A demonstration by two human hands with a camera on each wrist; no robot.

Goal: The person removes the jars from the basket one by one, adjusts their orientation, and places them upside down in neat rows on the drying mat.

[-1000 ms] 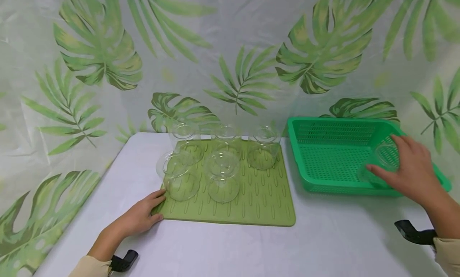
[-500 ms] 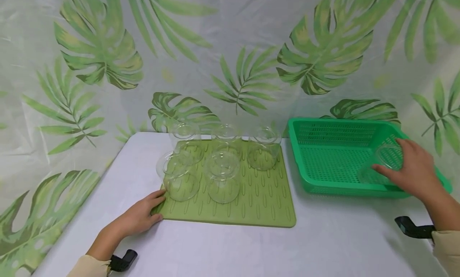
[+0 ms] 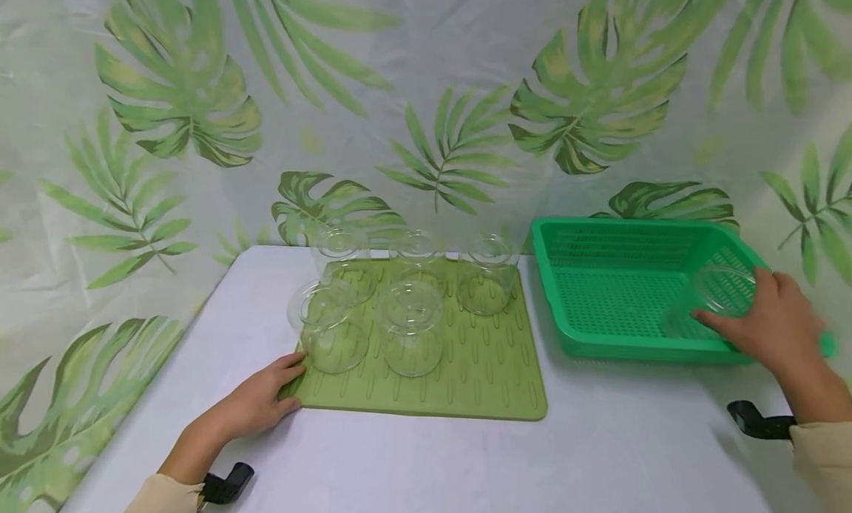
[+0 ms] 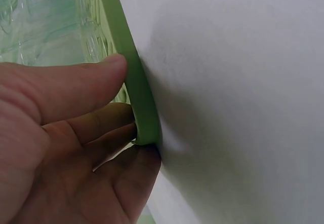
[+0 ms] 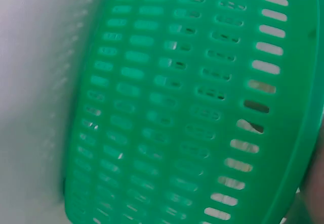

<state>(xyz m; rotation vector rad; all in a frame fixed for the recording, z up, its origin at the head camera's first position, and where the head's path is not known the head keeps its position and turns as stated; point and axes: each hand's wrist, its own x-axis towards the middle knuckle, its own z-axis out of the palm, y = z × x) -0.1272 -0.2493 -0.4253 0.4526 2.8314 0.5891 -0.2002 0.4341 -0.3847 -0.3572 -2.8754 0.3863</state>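
Note:
At the front left corner of the green ribbed mat [image 3: 492, 380] is my left hand [image 3: 256, 398]. In the left wrist view its thumb [image 4: 109, 74] presses the mat's edge and its fingers bend round the corner. Several clear cups stand on the mat, such as a front cup [image 3: 410, 343] and a back right cup [image 3: 484, 295]. Another clear cup [image 3: 692, 324] sits inside the green basket [image 3: 639, 347], towards its right end. My right hand [image 3: 782, 324] is beside that cup's rim, thumb and fingers spread apart. Any contact there is hard to see.
A white cloth [image 3: 399, 465] covers the table. Behind it hangs a leaf-patterned sheet [image 3: 459, 55]. The basket's slotted wall [image 5: 167, 102] fills much of the right wrist view, with only a blurred bit of hand at the right edge.
My right hand has shifted slightly right, uncovering more of the basket cup's rim. The cup looks nearly still. My left hand stays at the mat's corner.

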